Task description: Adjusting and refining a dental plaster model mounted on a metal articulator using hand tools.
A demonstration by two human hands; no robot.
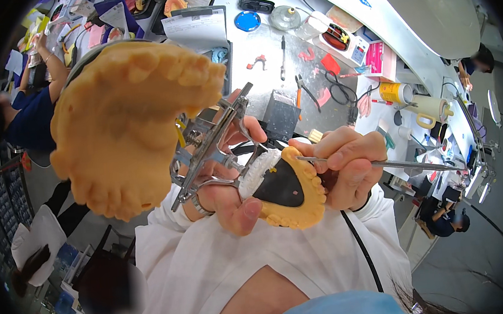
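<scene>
My left hand (232,206) is wrapped round a metal dental articulator (211,145), its fingers partly hidden behind the frame. A large tan dental cast (124,132) with teeth hangs on the articulator's left side, close to the camera. On the other side a smaller tan horseshoe-shaped dental cast (311,190) has a black centre (281,184) and rough white plaster (260,171) where it meets the articulator. My right hand (350,160) is closed in a pen-like grip on a slim metal carving tool (414,165). The tool's tip lies at the cast's upper edge, and contact cannot be judged.
On the bench beyond my hands are a dark block (281,115), a black pen (283,58), pliers (307,92) and red wax pieces (331,64). A clipboard (195,27) and a blue lid (247,21) lie farther back. Co-workers sit at left and right.
</scene>
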